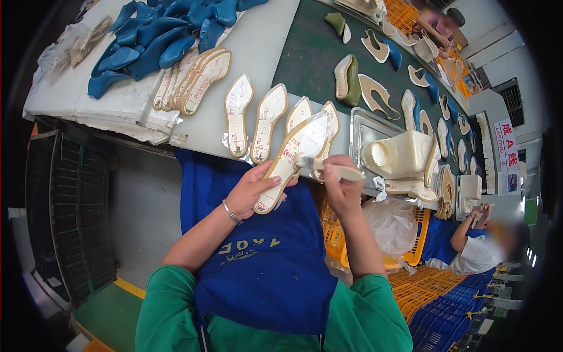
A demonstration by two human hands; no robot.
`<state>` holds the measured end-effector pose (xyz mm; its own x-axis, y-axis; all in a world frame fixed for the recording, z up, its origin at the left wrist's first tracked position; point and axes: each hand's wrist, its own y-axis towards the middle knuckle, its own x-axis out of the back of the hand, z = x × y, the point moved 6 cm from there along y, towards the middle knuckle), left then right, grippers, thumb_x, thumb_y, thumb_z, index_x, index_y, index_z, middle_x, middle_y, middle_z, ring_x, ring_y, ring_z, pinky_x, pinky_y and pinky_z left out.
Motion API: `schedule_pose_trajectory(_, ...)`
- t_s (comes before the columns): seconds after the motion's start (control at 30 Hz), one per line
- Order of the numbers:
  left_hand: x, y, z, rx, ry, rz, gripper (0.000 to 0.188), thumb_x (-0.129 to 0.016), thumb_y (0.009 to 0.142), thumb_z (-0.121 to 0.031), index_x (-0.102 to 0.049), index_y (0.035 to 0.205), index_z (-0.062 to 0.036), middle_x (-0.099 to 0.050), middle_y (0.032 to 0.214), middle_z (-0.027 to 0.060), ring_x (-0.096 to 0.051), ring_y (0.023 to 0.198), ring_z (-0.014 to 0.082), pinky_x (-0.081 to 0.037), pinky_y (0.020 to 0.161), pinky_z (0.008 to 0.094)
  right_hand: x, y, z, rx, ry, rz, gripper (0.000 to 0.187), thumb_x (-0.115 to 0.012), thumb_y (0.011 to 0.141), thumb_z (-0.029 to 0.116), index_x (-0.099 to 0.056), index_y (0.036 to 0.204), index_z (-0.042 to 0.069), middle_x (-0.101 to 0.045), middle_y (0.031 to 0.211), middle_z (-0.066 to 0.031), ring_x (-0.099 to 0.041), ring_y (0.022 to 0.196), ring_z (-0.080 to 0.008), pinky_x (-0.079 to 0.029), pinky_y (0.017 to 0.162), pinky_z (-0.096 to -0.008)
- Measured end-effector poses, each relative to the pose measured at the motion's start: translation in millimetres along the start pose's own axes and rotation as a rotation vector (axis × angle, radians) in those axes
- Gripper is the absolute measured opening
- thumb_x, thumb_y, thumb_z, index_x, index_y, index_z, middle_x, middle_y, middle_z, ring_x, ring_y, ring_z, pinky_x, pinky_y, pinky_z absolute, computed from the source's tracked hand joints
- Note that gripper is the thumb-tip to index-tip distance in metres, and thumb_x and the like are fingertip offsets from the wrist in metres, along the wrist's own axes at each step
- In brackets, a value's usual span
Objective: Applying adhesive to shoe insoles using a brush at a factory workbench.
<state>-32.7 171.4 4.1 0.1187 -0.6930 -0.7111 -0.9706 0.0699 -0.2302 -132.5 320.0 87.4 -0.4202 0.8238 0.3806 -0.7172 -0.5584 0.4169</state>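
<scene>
My left hand is closed around the heel end of a white shoe insole with a tan edge, raised above the table's front edge. In my right hand is a brush with a pale handle, slightly blurred. Its bristles touch or nearly touch the insole's white face near the middle. Behind the held piece, more insoles lie on the table, such as one insole and another insole to its left. To the right, a whitish plastic jug lies on its side in a metal tray.
Blue shoe lasts are heaped at the back left beside stacked insoles. A dark green conveyor belt carries lasts and shoe parts. Orange crates stand at my right; a co-worker works beyond them.
</scene>
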Motion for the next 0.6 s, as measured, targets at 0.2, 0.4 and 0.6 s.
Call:
schedule_pose_trajectory(0.2,-7,-4,0,-0.028,-0.097,-0.027,0.047,-0.052,0.097,-0.006,-0.038,0.142,-0.0012,-0.056,0.132,0.0139,-0.060,0.119,0.0232,-0.057,0.081,0.0304,15,10,-13,-0.082,0.056,-0.187,0.010,-0.055,0.096,0.007,-0.059,0.097,-0.002,-0.061,0.086,-0.0077,-0.060,0.072,-0.0119,-0.050,0.065,-0.0245)
schedule_pose_trajectory(0.4,-7,-5,2,-0.018,-0.123,-0.044,0.048,-0.051,0.097,-0.005,-0.038,0.143,-0.0023,-0.056,0.133,0.0138,-0.060,0.119,0.0240,-0.057,0.083,0.0317,-18,-2,13,0.080,-0.052,-0.034,0.006,-0.064,0.084,0.001,-0.064,0.089,-0.001,-0.063,0.074,-0.0124,-0.061,0.064,-0.0251,-0.047,0.060,-0.0318)
schedule_pose_trajectory(0.6,-8,-5,0,-0.017,-0.176,-0.036,0.049,-0.050,0.097,-0.005,-0.036,0.144,-0.0028,-0.055,0.134,0.0129,-0.058,0.122,0.0244,-0.056,0.086,0.0335,-9,3,8,0.124,-0.109,-0.078,0.005,-0.063,0.084,0.002,-0.063,0.089,-0.001,-0.063,0.077,-0.0128,-0.060,0.063,-0.0217,-0.046,0.057,-0.0310)
